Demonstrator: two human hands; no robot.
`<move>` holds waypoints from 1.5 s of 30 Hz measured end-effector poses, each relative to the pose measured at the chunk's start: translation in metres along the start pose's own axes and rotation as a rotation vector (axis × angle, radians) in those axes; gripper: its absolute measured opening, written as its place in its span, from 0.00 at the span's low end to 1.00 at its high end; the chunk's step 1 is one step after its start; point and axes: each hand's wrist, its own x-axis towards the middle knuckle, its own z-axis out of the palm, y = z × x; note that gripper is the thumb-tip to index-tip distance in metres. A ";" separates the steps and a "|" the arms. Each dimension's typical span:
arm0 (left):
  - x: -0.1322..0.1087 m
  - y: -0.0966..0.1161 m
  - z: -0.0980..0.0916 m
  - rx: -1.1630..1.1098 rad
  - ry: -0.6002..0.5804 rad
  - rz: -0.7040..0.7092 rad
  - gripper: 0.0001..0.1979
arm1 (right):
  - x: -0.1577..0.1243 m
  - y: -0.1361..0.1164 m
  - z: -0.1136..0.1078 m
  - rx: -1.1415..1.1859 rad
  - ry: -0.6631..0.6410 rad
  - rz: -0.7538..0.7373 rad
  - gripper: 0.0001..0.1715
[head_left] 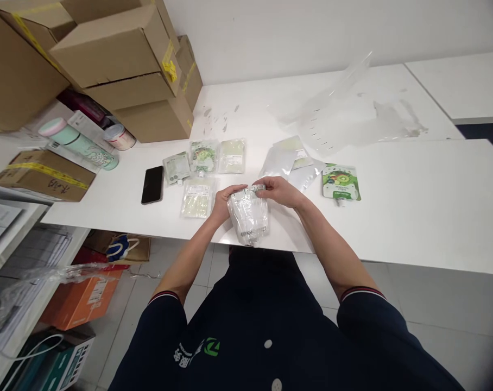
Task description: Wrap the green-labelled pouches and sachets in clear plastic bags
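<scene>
A spouted pouch in a clear plastic sleeve (250, 217) is held at the table's front edge, its spout end toward me. My left hand (226, 201) grips its left side, fingers closed. At its top edge my right hand (279, 191) pinches the plastic. Left of my hands lie several wrapped pouches, among them a pale green pouch (197, 198) and a fruit-printed pouch (203, 156). Beyond my right hand are silver pouches (279, 161), partly overlapping. A green kiwi-printed pouch (340, 182) with a spout lies farther right.
A black phone (152, 185) lies at left on the white table (413, 212). Stacked cardboard boxes (120, 60), a mint bottle (79, 143) and a small tin (120, 137) stand at back left. A large clear plastic bag (344, 117) spreads across the back right.
</scene>
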 end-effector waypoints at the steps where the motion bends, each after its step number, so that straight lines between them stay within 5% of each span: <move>1: 0.001 0.003 -0.002 -0.048 -0.018 -0.060 0.17 | 0.000 -0.001 0.000 -0.051 0.024 0.006 0.12; 6: 0.000 0.015 -0.027 -0.174 -0.230 -0.349 0.28 | 0.012 0.003 0.014 0.006 0.075 0.082 0.06; 9: -0.008 0.021 -0.046 -0.032 -0.170 -0.438 0.31 | 0.032 0.007 0.029 -0.069 0.114 0.149 0.04; 11: -0.016 0.024 -0.051 0.223 -0.048 -0.374 0.32 | 0.050 0.007 0.037 -0.245 0.175 0.180 0.05; 15: -0.028 0.024 -0.037 0.823 0.172 0.019 0.28 | 0.081 0.001 0.052 -0.453 0.273 0.209 0.09; 17: -0.027 0.018 -0.021 0.969 0.136 0.122 0.26 | 0.089 -0.005 0.061 -0.525 0.278 0.208 0.12; 21: -0.016 -0.003 -0.001 1.076 -0.040 0.046 0.28 | 0.083 -0.014 0.066 -0.657 0.249 0.198 0.14; 23: -0.012 -0.012 0.000 1.126 -0.080 0.027 0.28 | 0.073 -0.015 0.050 -0.704 0.251 0.130 0.17; 26: -0.012 -0.020 -0.003 1.172 -0.084 0.070 0.25 | 0.053 -0.010 -0.006 -0.749 0.385 0.019 0.17; 30: -0.014 -0.021 -0.004 1.168 -0.049 0.112 0.23 | 0.036 0.008 -0.105 -0.895 0.903 0.187 0.18; 32: -0.014 -0.019 -0.002 1.174 -0.052 0.091 0.24 | 0.035 0.021 -0.143 -0.963 0.935 0.334 0.26; 34: -0.014 -0.017 -0.002 1.181 -0.066 0.060 0.24 | 0.036 0.031 -0.167 -0.999 0.829 0.460 0.26; 37: -0.013 -0.017 -0.002 1.189 -0.083 0.045 0.24 | 0.038 0.034 -0.183 -1.014 0.704 0.529 0.16; 42: -0.014 -0.017 -0.004 1.175 -0.061 0.093 0.23 | 0.016 0.013 -0.190 -0.913 0.973 0.303 0.20; 45: -0.016 -0.005 0.003 1.114 0.004 0.154 0.21 | -0.012 -0.002 -0.171 -0.778 1.019 0.072 0.25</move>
